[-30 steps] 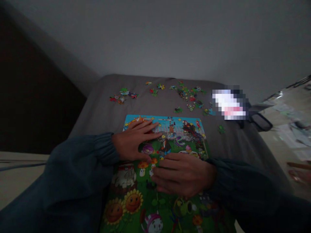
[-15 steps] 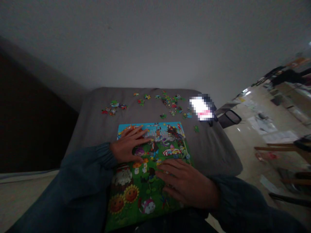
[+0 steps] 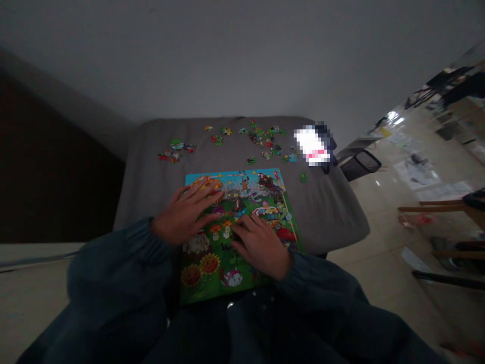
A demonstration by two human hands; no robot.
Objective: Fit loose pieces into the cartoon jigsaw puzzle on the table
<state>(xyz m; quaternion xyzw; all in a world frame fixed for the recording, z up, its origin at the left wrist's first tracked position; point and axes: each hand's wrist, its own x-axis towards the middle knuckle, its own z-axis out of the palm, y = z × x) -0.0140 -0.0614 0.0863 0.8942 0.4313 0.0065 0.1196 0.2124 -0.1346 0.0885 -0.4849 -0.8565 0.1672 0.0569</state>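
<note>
A colourful jigsaw puzzle board (image 3: 202,293) lies in front of me, printed with sunflowers, cartoon figures and a blue sky strip along its far edge. My left hand (image 3: 185,210) rests on its upper left part, fingers spread and flat, holding nothing. Over the middle right of the picture is my right hand (image 3: 261,245), its fingers slightly bent with the tips touching the surface and the thumb apart from them. No piece shows between the fingers of that hand. Both hands cover parts of the picture.
Loose puzzle pieces (image 3: 261,139) are scattered behind the board on the grey cloth-covered table (image 3: 151,187), with a smaller group (image 3: 176,149) at the left. A bright phone-like screen (image 3: 312,146), pixelated, sits at the back right. A wall stands behind; tiled floor and furniture are to the right.
My left hand has shifted left and toward me across the board. My right hand has moved toward the board's middle, fingers more bent. The whole view has tilted, so the table appears higher.
</note>
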